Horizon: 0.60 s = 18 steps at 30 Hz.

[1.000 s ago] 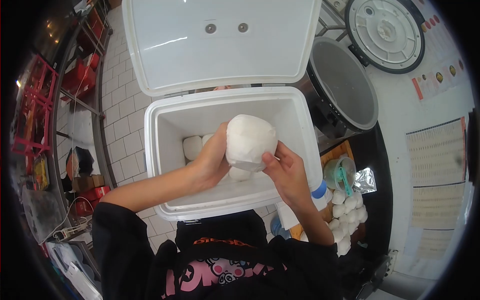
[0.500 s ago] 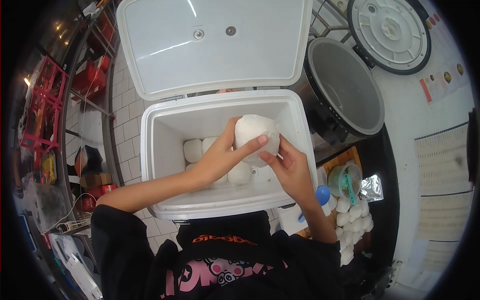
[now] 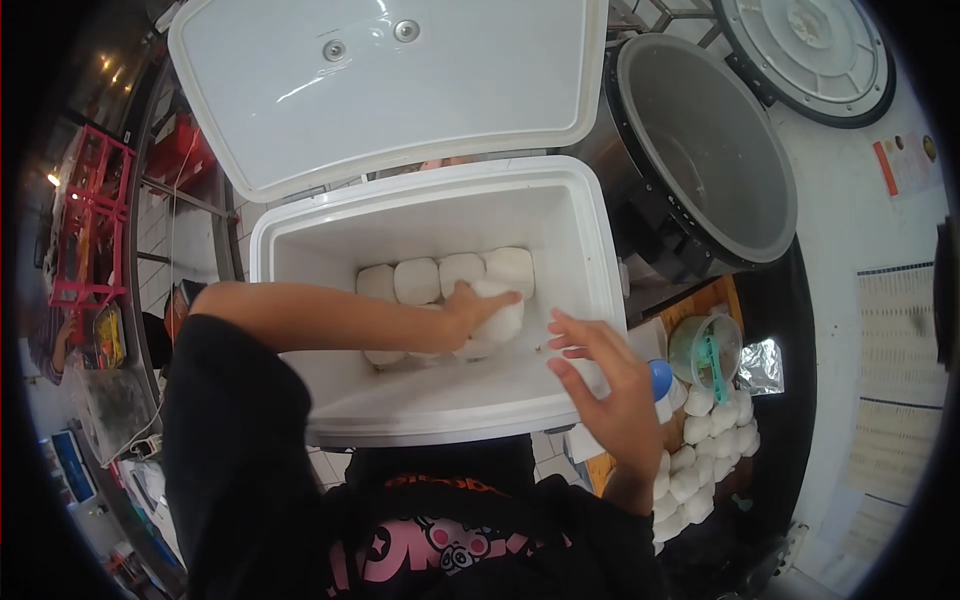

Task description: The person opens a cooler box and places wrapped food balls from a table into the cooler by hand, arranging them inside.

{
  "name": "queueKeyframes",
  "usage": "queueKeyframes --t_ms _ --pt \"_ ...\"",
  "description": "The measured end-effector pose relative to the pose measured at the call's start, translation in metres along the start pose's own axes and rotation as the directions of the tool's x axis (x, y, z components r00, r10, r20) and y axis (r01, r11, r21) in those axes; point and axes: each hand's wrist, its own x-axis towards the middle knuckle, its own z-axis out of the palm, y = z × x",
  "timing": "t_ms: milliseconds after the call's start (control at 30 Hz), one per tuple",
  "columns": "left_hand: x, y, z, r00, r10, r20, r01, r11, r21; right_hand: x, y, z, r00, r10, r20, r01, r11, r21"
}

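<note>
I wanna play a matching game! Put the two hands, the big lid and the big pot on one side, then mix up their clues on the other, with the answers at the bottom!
Things:
1. Left hand
2. Right hand
3. Big lid
4. Big pot

Clues:
A. Grey on the inside
B. Holding nothing, fingers spread
C. On a white bundle
D. Raised open at the far side of the white box

Right pairs: 1-C, 2-B, 3-D, 4-A
</note>
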Motion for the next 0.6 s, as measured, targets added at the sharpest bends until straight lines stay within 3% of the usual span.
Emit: queueKeyframes --t_ms 133,200,333,400,433,500,533,600 --pt "0.031 -0.022 0.043 0.999 -0.017 -0.032 0.021 0.993 0.114 -0.001 0.012 0.002 0.997 -0.035 -0.068 0.038 0.998 0.047" --pt "0.041 -0.031 0.056 0.996 0.094 -0.010 -0.094 0.995 -0.015 -0.003 0.017 0.002 0.993 -0.036 -0.116 0.054 0.986 0.156" --pt "0.055 -0.037 0.056 0.997 0.027 0.069 -0.023 0.998 -0.064 -0.003 0.019 0.005 0.987 0.010 -0.161 0.029 0.970 0.240" --pt "0.062 -0.043 0.050 0.954 0.016 0.301 0.096 0.931 -0.353 -0.003 0.019 0.007 0.978 -0.004 -0.207 0.051 0.973 0.225" --pt "0.063 -0.042 0.044 0.954 0.006 0.301 0.106 0.928 -0.356 -0.004 0.020 0.008 0.980 0.003 -0.198 0.043 0.972 0.229" --pt "0.066 -0.036 0.029 0.810 0.040 0.585 0.192 0.924 -0.329 -0.003 0.021 0.009 0.974 0.025 -0.225 0.034 0.967 0.251" --pt "0.063 -0.030 0.025 0.811 0.030 0.584 0.204 0.922 -0.330 -0.003 0.021 0.010 0.976 0.033 -0.217 0.024 0.966 0.258" --pt "0.058 -0.022 0.023 0.792 -0.071 0.607 0.159 0.983 -0.093 -0.003 0.021 0.008 0.974 0.084 -0.208 -0.004 0.934 0.358"
